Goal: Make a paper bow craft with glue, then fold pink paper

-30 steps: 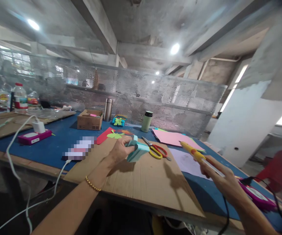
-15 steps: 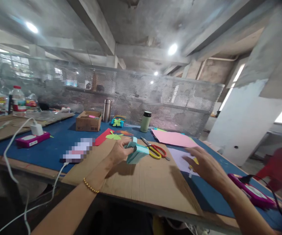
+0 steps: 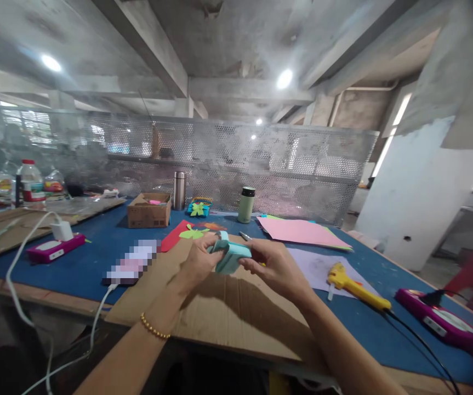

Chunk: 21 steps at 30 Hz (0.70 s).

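Note:
A small light-blue folded paper piece (image 3: 233, 257) is held up over the cardboard sheet (image 3: 244, 318). My left hand (image 3: 203, 256) grips its left side, fingers closed around it. From the right, my right hand (image 3: 272, 264) pinches the other edge between thumb and fingers. Behind that hand the scissors (image 3: 245, 236) are mostly hidden, with only a blade tip and a bit of yellow handle showing. A yellow hot glue gun (image 3: 355, 288) lies to the right, partly on a lilac paper sheet (image 3: 308, 266).
Pink paper (image 3: 302, 231) lies at the back right. A green flask (image 3: 246, 206), steel bottle (image 3: 179, 191) and cardboard box (image 3: 149, 211) stand along the back. A phone (image 3: 133, 263) with a cable is at left; purple power strips (image 3: 442, 321) sit at both sides.
My right hand has moved left from over the glue gun to the light-blue paper piece and taken hold of it. The glue gun is now uncovered. My left hand keeps its grip.

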Tool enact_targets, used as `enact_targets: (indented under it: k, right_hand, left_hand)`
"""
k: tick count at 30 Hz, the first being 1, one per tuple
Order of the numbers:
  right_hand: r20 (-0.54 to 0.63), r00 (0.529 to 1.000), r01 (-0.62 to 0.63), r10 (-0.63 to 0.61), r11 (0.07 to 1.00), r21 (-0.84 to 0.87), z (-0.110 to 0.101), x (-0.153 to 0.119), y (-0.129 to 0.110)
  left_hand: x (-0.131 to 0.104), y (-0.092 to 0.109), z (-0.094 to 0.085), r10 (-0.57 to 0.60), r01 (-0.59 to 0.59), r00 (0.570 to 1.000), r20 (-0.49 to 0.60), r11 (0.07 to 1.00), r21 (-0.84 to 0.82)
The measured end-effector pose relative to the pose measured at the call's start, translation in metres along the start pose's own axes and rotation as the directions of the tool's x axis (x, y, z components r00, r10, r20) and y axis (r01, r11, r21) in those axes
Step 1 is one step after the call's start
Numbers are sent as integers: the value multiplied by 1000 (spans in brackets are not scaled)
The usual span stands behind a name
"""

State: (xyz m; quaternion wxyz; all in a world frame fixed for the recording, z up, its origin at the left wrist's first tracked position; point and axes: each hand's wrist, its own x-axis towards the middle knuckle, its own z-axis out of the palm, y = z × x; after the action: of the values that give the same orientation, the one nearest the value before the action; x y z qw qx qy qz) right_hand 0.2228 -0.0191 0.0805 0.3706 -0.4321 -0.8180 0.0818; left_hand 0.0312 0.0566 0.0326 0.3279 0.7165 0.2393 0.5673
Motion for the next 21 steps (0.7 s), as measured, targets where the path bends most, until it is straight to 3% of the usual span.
enact_targets:
  k: [4,10,21]
  right_hand:
    - [-12,1000,-6,6,999,46,4,-3,5]
    - [3,999,-52,52,978,202,17,-7,26]
    - [-10,999,-30,33,972,234,17,-9,22]
  left_hand:
    - [0,1,1,37,-37,999,19,999,-6]
    - [-3,-4,3,-37,40,999,38,995,-88]
    - [-3,0,2,-7,18,997,80,991,-136]
